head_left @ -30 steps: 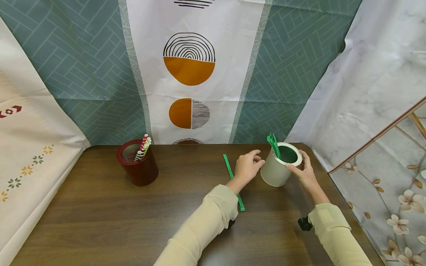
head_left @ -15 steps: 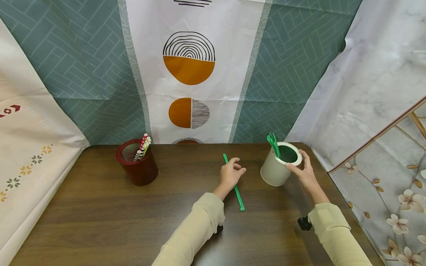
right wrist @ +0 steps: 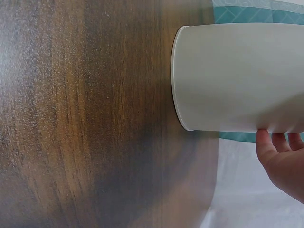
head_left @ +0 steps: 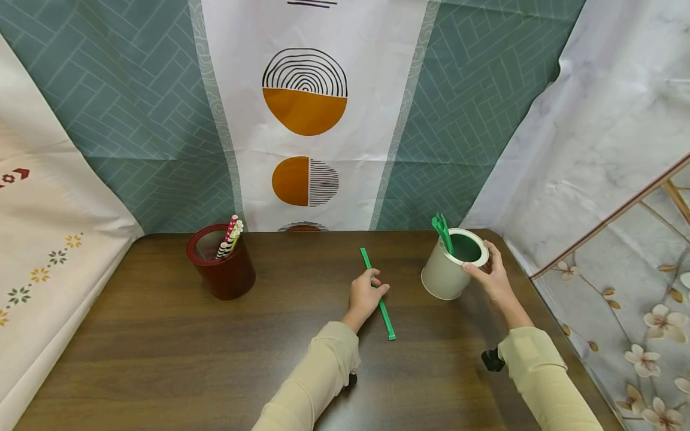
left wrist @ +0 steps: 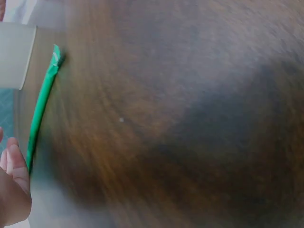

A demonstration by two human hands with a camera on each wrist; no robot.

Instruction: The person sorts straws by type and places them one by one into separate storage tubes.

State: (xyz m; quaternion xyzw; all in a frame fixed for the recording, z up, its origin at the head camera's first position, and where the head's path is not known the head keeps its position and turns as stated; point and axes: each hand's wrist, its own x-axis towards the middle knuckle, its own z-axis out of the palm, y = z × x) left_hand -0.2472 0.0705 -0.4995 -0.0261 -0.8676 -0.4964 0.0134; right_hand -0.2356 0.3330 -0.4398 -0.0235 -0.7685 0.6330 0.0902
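Observation:
A long green wrapped straw (head_left: 386, 320) lies slantwise on the wooden table, its flat sealed end showing in the left wrist view. Over its middle is my left hand (head_left: 362, 297), thumb and fingers apart and bent down right at the straw, overlapping part of it in the head view. My right hand (head_left: 495, 284) grips the rim of a cream round canister (head_left: 443, 276), thumb at the front and fingers along the far right side. Its inside is dark green, and several green wrapped straws (head_left: 442, 230) stand up from it, leaning left. The canister stands upright on the table.
A dark red round canister (head_left: 229, 278) stands at the back left, with several patterned straws (head_left: 230, 238) in it. Behind the wooden table (head_left: 178, 353) hangs a teal and white cloth (head_left: 307, 143); a pale marbled, flowered cloth (head_left: 604, 209) lines the right side.
My left hand has moved left, away from the cream canister, then down to the middle of the green straw on the table. My right hand stays on the canister's rim.

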